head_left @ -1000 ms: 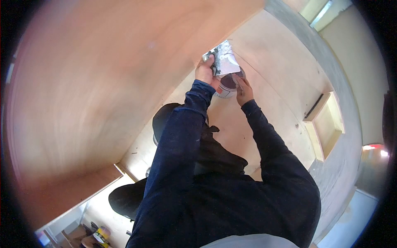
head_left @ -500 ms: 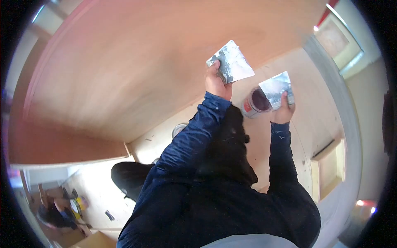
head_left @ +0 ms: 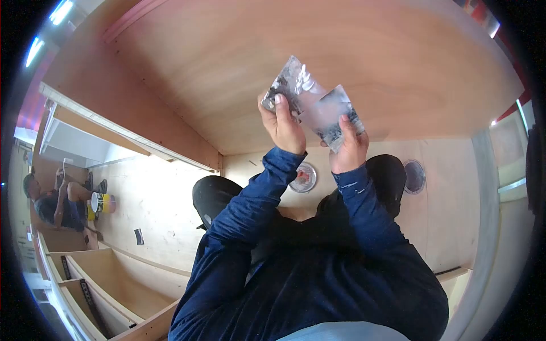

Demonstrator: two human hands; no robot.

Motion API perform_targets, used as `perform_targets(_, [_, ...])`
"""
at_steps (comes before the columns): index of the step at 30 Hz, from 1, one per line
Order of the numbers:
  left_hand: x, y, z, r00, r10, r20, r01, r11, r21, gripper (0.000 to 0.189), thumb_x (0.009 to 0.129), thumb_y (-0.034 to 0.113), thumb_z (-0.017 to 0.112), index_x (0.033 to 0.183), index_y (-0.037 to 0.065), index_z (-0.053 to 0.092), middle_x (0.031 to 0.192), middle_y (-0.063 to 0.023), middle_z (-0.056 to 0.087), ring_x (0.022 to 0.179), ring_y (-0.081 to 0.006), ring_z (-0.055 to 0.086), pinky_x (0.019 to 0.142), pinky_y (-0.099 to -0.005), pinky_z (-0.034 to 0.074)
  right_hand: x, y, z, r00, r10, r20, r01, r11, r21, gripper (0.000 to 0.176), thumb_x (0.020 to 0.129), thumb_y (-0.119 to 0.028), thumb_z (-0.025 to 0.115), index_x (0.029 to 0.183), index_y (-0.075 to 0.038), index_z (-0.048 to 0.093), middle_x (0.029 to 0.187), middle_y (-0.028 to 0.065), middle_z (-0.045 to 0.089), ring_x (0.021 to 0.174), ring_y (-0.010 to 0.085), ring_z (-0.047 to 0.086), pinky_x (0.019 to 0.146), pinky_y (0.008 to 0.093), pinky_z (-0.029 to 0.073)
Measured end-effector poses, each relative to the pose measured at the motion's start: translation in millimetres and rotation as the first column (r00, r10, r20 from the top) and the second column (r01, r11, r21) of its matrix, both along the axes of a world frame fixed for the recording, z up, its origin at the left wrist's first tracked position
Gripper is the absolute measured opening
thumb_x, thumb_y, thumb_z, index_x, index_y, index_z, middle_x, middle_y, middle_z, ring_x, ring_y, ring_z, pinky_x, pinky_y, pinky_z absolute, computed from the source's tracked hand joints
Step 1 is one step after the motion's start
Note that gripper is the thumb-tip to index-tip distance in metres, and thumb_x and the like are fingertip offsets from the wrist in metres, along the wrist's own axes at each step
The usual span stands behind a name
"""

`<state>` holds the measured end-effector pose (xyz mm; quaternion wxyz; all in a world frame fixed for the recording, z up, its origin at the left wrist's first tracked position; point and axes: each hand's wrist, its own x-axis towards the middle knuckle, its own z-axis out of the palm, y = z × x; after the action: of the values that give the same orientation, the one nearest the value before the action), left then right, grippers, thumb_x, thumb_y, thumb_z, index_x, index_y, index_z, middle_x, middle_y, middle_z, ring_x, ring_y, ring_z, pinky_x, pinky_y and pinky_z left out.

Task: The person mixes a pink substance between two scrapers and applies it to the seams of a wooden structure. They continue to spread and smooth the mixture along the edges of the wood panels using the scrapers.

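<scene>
My left hand (head_left: 287, 131) grips a flat metal putty scraper (head_left: 283, 85), thumb pressed on its face. White putty (head_left: 307, 80) clings to that blade, beside dark smears. In my right hand (head_left: 349, 150) is a second putty scraper (head_left: 331, 107), its blade whitish and dark-smudged, thumb on the near side. The two blades meet in front of me, the right one overlapping the edge of the left in this view. Behind them stands a large plywood panel (head_left: 227, 74).
A round lid or tin (head_left: 303, 181) with a reddish patch lies between my knees. An open can (head_left: 414, 176) stands right of my right knee. At far left a person (head_left: 54, 207) sits near a bucket (head_left: 103, 203). Wooden compartments (head_left: 131, 278) are at lower left.
The right scraper has moved from over the can, leftward to the left scraper. My view has turned, bringing the seated person and wooden compartments further into sight.
</scene>
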<state>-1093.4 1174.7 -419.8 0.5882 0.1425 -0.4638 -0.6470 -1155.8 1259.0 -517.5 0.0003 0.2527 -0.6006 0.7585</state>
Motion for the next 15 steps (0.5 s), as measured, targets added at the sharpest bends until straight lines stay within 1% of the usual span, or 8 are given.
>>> perform_targets(2, [3, -4, 7, 0.994, 0.091, 0.067, -0.080, 0.986, -0.149, 0.013, 0.100, 0.020, 0.048, 0.099, 0.008, 0.049, 0.075, 0.0050, 0.045, 0.064, -0.0026, 0.035, 0.056, -0.0203, 0.029, -2, -2, 12, 0.995, 0.092, 0.043, -0.090, 0.995, -0.033, 0.024, 0.090, -0.021, 0.062, 0.108, -0.006, 0.060, 0.091, 0.0056, 0.065, 0.073, 0.0201, 0.064, 0.050, 0.0326, 0.046])
perform_targets(3, [4, -6, 11, 0.994, 0.093, 0.066, -0.083, 0.986, -0.142, 0.013, 0.100, 0.020, 0.048, 0.099, 0.008, 0.049, 0.075, 0.0050, 0.045, 0.064, -0.0026, 0.035, 0.056, -0.0203, 0.029, -3, -5, 19, 0.995, 0.094, 0.042, -0.093, 0.995, -0.025, 0.024, 0.090, -0.021, 0.062, 0.108, -0.006, 0.060, 0.091, 0.0056, 0.065, 0.073, 0.0201, 0.064, 0.050, 0.0326, 0.046])
perform_targets(5, [6, -9, 10, 0.991, 0.096, 0.088, -0.079, 0.980, -0.182, 0.013, 0.100, 0.020, 0.047, 0.098, 0.007, 0.048, 0.076, 0.0052, 0.046, 0.065, -0.0026, 0.036, 0.057, -0.0204, 0.030, -8, -8, 27, 0.931, 0.265, 0.252, -0.244, 0.963, -0.114, 0.025, 0.090, -0.021, 0.062, 0.109, -0.005, 0.059, 0.091, 0.0056, 0.065, 0.072, 0.0203, 0.064, 0.049, 0.0333, 0.046])
perform_targets(6, [8, -5, 17, 0.990, 0.049, 0.130, -0.036, 0.995, -0.096, 0.014, 0.100, 0.020, 0.047, 0.100, 0.006, 0.048, 0.078, 0.0044, 0.046, 0.067, -0.0030, 0.037, 0.058, -0.0200, 0.031, -8, -9, 40, 0.931, 0.270, 0.244, -0.252, 0.962, -0.104, 0.025, 0.090, -0.021, 0.062, 0.109, -0.005, 0.059, 0.091, 0.0056, 0.065, 0.072, 0.0203, 0.064, 0.049, 0.0333, 0.046])
perform_targets(8, [4, 9, 22, 0.975, 0.129, 0.179, -0.107, 0.986, -0.127, 0.015, 0.100, 0.020, 0.047, 0.101, 0.005, 0.049, 0.077, 0.0041, 0.046, 0.067, -0.0033, 0.037, 0.059, -0.0200, 0.032, -12, -12, 66, 0.829, 0.401, 0.389, -0.284, 0.902, -0.324, 0.025, 0.090, -0.021, 0.062, 0.109, -0.005, 0.059, 0.091, 0.0058, 0.065, 0.072, 0.0201, 0.064, 0.047, 0.0331, 0.046])
perform_targets(12, [-9, 27, -2, 0.961, 0.165, 0.223, -0.134, 0.980, -0.149, 0.019, 0.099, 0.020, 0.048, 0.104, 0.001, 0.050, 0.079, 0.0015, 0.050, 0.070, -0.0049, 0.041, 0.062, -0.0205, 0.036, -47, -6, 79, 0.877, 0.346, 0.333, -0.301, 0.936, -0.182, 0.024, 0.090, -0.020, 0.061, 0.109, -0.005, 0.059, 0.091, 0.0064, 0.065, 0.071, 0.0203, 0.064, 0.046, 0.0318, 0.046])
perform_targets(14, [-7, 31, -4, 0.968, 0.128, 0.217, -0.073, 0.967, -0.243, 0.019, 0.097, 0.019, 0.050, 0.102, 0.000, 0.051, 0.085, -0.0015, 0.054, 0.076, -0.0055, 0.045, 0.066, -0.0210, 0.038, -57, 4, 119, 0.543, 0.583, 0.605, -0.326, 0.810, -0.488, 0.025, 0.090, -0.020, 0.061, 0.110, -0.005, 0.059, 0.091, 0.0065, 0.065, 0.072, 0.0207, 0.065, 0.047, 0.0320, 0.047])
perform_targets(15, [-5, 27, -1, 0.971, 0.127, 0.204, -0.077, 0.968, -0.238, 0.019, 0.097, 0.019, 0.050, 0.102, 0.000, 0.051, 0.085, -0.0015, 0.054, 0.076, -0.0055, 0.045, 0.066, -0.0210, 0.038, -57, 9, 142, 0.551, 0.581, 0.600, -0.334, 0.812, -0.479, 0.025, 0.090, -0.020, 0.061, 0.110, -0.005, 0.059, 0.091, 0.0065, 0.065, 0.072, 0.0207, 0.065, 0.047, 0.0320, 0.047])
